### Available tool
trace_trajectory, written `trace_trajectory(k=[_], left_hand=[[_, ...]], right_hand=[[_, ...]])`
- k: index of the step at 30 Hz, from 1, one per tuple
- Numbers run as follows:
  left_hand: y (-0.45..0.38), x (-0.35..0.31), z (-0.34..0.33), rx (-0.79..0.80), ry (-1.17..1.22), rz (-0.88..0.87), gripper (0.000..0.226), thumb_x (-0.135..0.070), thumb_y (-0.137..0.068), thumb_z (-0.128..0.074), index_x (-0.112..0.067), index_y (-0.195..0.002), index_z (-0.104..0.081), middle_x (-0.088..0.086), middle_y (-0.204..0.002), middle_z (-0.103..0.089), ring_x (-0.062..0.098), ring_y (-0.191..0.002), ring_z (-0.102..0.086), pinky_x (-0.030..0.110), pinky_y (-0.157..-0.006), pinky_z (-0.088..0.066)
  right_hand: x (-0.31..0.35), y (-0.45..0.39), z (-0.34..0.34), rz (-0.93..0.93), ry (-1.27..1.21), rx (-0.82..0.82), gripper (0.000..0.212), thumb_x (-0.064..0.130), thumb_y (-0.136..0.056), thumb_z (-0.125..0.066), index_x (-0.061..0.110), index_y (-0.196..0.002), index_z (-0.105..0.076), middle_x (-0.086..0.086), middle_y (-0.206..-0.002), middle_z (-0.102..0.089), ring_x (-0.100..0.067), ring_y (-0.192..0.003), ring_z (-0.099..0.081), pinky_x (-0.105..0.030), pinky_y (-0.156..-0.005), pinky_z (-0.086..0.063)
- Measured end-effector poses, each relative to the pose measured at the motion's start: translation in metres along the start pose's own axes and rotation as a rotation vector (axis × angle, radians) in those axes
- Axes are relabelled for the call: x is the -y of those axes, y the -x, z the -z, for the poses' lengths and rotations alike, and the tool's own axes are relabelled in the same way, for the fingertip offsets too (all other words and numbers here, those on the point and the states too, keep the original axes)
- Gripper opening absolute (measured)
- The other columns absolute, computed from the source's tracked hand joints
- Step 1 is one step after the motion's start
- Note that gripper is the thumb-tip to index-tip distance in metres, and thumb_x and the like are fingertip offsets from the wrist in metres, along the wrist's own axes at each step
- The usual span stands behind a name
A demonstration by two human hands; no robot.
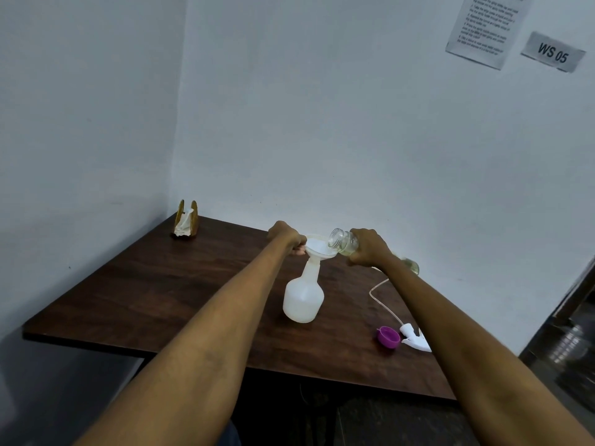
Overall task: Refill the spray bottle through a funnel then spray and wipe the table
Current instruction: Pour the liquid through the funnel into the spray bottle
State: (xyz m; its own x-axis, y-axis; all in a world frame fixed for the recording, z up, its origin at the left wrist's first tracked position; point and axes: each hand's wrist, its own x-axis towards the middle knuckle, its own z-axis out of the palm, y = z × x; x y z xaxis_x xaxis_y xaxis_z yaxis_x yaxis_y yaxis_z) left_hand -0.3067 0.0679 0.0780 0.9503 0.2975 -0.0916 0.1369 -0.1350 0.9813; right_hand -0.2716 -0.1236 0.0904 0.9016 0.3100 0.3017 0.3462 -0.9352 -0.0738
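Refilling is under way: the right hand [368,247] grips a tilted glass jar [344,242] over the funnel [317,247], which sits in the spray bottle [303,292]; the left hand [286,236] pinches the funnel rim. Next, tip further while keeping the funnel steady.

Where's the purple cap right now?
In the head view the purple cap lies on the table, open side up, near its front right edge. It is just left of the white spray head and right of the spray bottle.

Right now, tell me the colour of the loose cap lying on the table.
Purple. The cap shows best in the head view, beside the white spray head.
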Motion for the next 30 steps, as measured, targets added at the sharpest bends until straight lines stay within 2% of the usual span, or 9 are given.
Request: trace_trajectory(k=[6,10,15,22,25,30], left_hand=[[-0.0014,0.0004,-0.0004,-0.002,-0.003,0.002,0.019,0.003,-0.085,-0.063,0.002,-0.067,-0.055,0.014,-0.062,-0.057,0.007,-0.021,-0.048,0.021,-0.040,-0.051],[-0.0010,0.0006,-0.0010,-0.002,-0.005,-0.002,0.018,0.004,-0.084,-0.063,0.002,-0.068,-0.054,0.013,-0.062,-0.057,0.007,-0.021,-0.049,0.021,-0.039,-0.052],[-0.0014,-0.0001,-0.0019,0.003,0.002,-0.006,0.018,0.003,-0.084,-0.063,0.002,-0.069,-0.054,0.014,-0.062,-0.057,0.007,-0.022,-0.049,0.022,-0.042,-0.053],[-0.0010,0.0001,-0.0006,-0.004,-0.005,-0.006,0.019,0.003,-0.084,-0.063,0.001,-0.068,-0.053,0.013,-0.062,-0.057,0.007,-0.022,-0.049,0.022,-0.043,-0.053],[-0.0003,0.0003,0.0005,-0.007,-0.005,-0.005,0.020,0.003,-0.084,-0.064,0.000,-0.067,-0.053,0.013,-0.062,-0.057,0.007,-0.022,-0.049,0.021,-0.040,-0.052],[0.0000,0.0005,0.0006,0.002,-0.005,-0.003,0.020,0.002,-0.085,-0.064,0.001,-0.067,-0.054,0.013,-0.062,-0.058,0.007,-0.022,-0.049,0.021,-0.043,-0.053]], right_hand=[[0.0006,-0.0011,0.0016,-0.013,0.008,0.005,0.025,0.009,-0.066,-0.068,0.012,-0.078,-0.046,-0.003,-0.079,-0.054,-0.023,-0.075,-0.048,-0.026,-0.061,-0.033],[-0.0007,-0.0001,0.0006,-0.012,-0.001,-0.010,0.023,0.009,-0.066,-0.066,0.011,-0.076,-0.045,-0.004,-0.077,-0.054,-0.023,-0.073,-0.047,-0.021,-0.050,-0.026],[-0.0014,-0.0005,0.0002,-0.014,0.005,-0.010,0.021,0.010,-0.068,-0.064,0.012,-0.076,-0.046,-0.013,-0.087,-0.065,-0.023,-0.072,-0.047,-0.025,-0.058,-0.031],[0.0002,-0.0010,0.0022,-0.009,0.007,-0.005,0.023,0.009,-0.067,-0.066,0.011,-0.077,-0.045,-0.005,-0.078,-0.055,-0.023,-0.073,-0.047,-0.023,-0.052,-0.028],[0.0010,-0.0001,0.0030,-0.010,0.013,-0.002,0.024,0.009,-0.066,-0.067,0.012,-0.078,-0.046,-0.010,-0.083,-0.060,-0.024,-0.074,-0.047,-0.026,-0.060,-0.032],[-0.0006,0.0011,0.0020,-0.015,0.014,0.001,0.026,0.009,-0.065,-0.068,0.012,-0.079,-0.046,-0.012,-0.089,-0.063,-0.023,-0.075,-0.047,-0.026,-0.061,-0.033]])
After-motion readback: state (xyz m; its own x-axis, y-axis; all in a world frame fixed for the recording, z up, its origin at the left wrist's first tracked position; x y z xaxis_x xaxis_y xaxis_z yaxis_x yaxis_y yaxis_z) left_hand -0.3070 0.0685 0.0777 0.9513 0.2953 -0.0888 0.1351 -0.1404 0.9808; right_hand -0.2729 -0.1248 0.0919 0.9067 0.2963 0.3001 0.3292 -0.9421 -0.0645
